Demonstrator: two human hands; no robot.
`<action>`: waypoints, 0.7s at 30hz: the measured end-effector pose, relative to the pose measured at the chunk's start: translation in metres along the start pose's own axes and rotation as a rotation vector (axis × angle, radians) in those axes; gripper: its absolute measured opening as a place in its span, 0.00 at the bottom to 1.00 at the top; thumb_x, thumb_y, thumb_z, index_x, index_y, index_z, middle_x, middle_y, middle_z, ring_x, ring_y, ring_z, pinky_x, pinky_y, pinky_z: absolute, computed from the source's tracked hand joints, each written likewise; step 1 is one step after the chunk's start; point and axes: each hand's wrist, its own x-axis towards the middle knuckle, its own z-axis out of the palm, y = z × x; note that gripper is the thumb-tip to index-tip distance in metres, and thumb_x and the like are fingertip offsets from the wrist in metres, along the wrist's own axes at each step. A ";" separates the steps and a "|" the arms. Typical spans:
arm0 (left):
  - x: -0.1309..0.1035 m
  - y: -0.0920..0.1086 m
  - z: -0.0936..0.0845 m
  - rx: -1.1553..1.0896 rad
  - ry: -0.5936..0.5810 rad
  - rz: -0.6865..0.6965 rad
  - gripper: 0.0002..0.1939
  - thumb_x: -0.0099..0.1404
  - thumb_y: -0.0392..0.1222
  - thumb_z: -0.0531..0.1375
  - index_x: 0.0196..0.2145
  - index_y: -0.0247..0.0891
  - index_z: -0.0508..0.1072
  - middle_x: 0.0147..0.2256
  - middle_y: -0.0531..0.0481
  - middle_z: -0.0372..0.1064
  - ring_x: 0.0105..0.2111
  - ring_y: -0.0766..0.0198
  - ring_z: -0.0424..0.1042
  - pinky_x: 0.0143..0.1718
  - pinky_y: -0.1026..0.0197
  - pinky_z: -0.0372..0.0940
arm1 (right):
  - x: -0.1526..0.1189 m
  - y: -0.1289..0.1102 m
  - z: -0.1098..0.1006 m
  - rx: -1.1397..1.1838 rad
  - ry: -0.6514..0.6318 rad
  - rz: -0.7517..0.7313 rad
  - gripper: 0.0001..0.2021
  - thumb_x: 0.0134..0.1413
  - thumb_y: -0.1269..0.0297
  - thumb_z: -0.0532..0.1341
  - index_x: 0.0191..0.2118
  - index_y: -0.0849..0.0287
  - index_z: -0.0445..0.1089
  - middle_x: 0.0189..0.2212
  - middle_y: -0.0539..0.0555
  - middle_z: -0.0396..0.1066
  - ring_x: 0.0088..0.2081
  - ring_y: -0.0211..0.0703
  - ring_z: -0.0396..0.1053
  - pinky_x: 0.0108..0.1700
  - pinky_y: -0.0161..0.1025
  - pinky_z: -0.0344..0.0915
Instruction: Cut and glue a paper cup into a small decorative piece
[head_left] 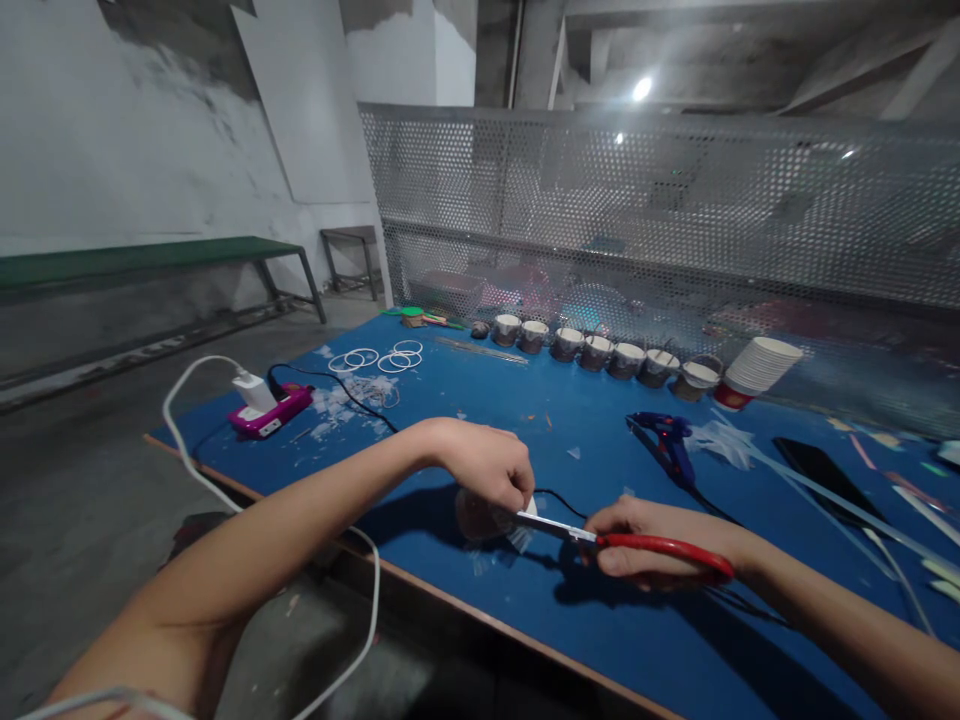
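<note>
Near the front edge of the blue table, my left hand point(491, 465) is closed on a small cup-like object point(480, 517) with a white rim, partly hidden under the fingers. My right hand point(649, 545) is wrapped round the red handles of a pair of scissors point(679, 548). The blades point left and reach the cup-like object just below my left fingers. They look nearly closed. Clear scraps lie on the table beneath.
Across the back of the blue table point(480, 400) stand several small dark pots point(596, 352) and stacked paper cups point(757, 370). A blue glue gun point(671, 440) and black phone point(825, 480) lie right. A purple power strip point(270, 410), cables and white rings point(360, 358) are left.
</note>
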 end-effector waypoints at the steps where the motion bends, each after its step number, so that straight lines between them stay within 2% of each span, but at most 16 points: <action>1: 0.000 0.000 0.000 0.021 -0.012 -0.006 0.11 0.56 0.34 0.56 0.29 0.38 0.79 0.30 0.49 0.77 0.31 0.62 0.70 0.37 0.62 0.62 | 0.000 0.001 0.000 0.003 -0.001 -0.001 0.27 0.50 0.39 0.58 0.33 0.64 0.67 0.18 0.45 0.59 0.16 0.29 0.55 0.15 0.26 0.53; 7: -0.003 0.000 -0.001 0.037 -0.025 0.001 0.12 0.58 0.34 0.55 0.32 0.36 0.79 0.32 0.47 0.78 0.33 0.62 0.71 0.38 0.63 0.63 | -0.004 0.003 0.001 0.014 0.004 -0.043 0.26 0.51 0.40 0.58 0.32 0.64 0.66 0.18 0.45 0.58 0.17 0.29 0.56 0.17 0.25 0.53; 15: -0.003 0.001 -0.001 0.049 -0.027 0.012 0.13 0.59 0.34 0.54 0.33 0.35 0.79 0.31 0.47 0.77 0.32 0.62 0.71 0.36 0.63 0.62 | -0.002 -0.001 0.001 0.022 -0.017 -0.049 0.28 0.51 0.38 0.57 0.37 0.65 0.67 0.19 0.45 0.58 0.19 0.30 0.56 0.18 0.26 0.53; 21: -0.006 0.002 -0.002 0.059 -0.017 -0.009 0.13 0.59 0.33 0.55 0.34 0.35 0.79 0.31 0.47 0.77 0.33 0.62 0.70 0.36 0.64 0.62 | -0.006 0.003 -0.001 -0.015 -0.009 -0.050 0.27 0.52 0.39 0.57 0.33 0.64 0.65 0.19 0.46 0.59 0.18 0.29 0.55 0.18 0.27 0.52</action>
